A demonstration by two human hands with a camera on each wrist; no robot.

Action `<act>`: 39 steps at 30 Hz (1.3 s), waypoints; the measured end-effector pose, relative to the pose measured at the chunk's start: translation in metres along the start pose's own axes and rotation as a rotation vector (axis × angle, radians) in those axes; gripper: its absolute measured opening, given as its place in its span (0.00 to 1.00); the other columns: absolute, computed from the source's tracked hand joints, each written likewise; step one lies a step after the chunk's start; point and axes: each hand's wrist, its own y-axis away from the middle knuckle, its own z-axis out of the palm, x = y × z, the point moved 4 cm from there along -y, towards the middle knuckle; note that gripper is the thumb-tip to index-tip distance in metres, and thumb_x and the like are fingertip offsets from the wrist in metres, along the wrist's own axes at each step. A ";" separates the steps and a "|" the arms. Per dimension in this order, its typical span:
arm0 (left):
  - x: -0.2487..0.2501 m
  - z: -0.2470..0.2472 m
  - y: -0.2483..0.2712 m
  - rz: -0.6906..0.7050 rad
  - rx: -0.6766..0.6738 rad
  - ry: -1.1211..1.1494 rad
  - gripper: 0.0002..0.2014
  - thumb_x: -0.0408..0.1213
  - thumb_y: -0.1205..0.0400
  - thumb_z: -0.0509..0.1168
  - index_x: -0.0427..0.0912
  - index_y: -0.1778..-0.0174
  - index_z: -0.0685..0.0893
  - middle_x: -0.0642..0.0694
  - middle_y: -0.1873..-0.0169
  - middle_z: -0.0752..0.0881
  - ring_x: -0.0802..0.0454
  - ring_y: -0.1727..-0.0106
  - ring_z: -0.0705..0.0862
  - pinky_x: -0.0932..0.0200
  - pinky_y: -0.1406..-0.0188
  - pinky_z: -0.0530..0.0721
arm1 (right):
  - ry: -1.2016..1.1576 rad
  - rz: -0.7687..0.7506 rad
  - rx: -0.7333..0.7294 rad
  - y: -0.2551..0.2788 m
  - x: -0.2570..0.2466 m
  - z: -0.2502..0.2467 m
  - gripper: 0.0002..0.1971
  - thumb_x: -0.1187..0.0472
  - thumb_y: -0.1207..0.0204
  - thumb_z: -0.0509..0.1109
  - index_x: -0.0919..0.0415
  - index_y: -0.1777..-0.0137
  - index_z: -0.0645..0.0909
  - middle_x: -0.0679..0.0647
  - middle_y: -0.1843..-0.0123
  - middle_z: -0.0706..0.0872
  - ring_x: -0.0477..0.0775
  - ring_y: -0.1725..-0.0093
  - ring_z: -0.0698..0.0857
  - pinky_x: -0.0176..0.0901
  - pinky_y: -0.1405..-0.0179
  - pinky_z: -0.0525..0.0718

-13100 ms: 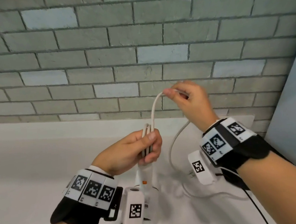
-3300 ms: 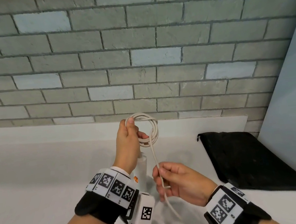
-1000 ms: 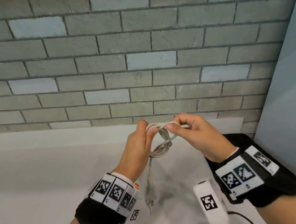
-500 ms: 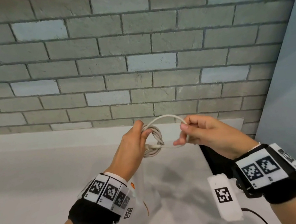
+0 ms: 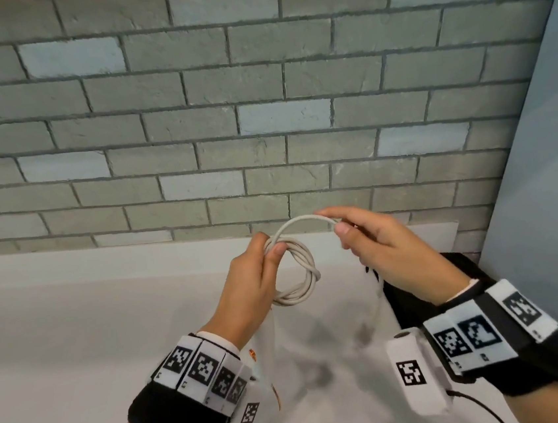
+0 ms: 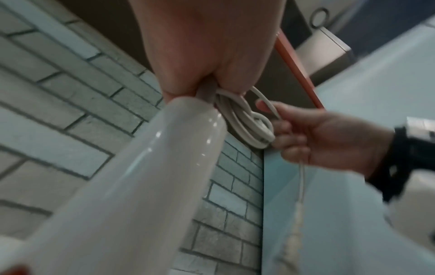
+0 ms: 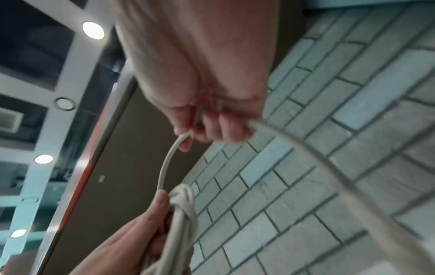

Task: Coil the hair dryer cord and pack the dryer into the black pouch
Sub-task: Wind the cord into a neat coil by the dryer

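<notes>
My left hand [image 5: 257, 279] grips a small coil of white cord [image 5: 303, 277] above the counter, thumb pressed on the loops. The white hair dryer [image 6: 132, 186] hangs below that hand, its handle filling the left wrist view; in the head view only its white body with an orange mark [image 5: 262, 364] shows beside my left wrist. My right hand [image 5: 370, 239] pinches the free stretch of cord [image 5: 306, 220], which arcs from the coil to its fingers. The tail with the plug [image 6: 294, 240] dangles under the right hand. The black pouch [image 5: 414, 300] lies on the counter, mostly hidden behind my right forearm.
A grey brick wall [image 5: 226, 113] rises just behind the white counter [image 5: 75, 319]. A pale blue panel [image 5: 550, 182] closes off the right side. Both wrists carry black bands with white tag blocks.
Over the last second my right hand has drawn the free cord away from the coil, then up and over in an arc. The left hand keeps its grip on the coil.
</notes>
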 end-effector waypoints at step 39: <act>0.000 0.004 -0.003 0.010 0.120 -0.084 0.11 0.43 0.17 0.55 0.43 0.64 0.67 0.53 0.78 0.72 0.58 0.78 0.72 0.70 0.77 0.70 | -0.406 0.455 0.050 0.020 0.030 0.047 0.08 0.74 0.29 0.66 0.67 0.51 0.77 0.66 0.53 0.82 0.57 0.57 0.86 0.51 0.58 0.89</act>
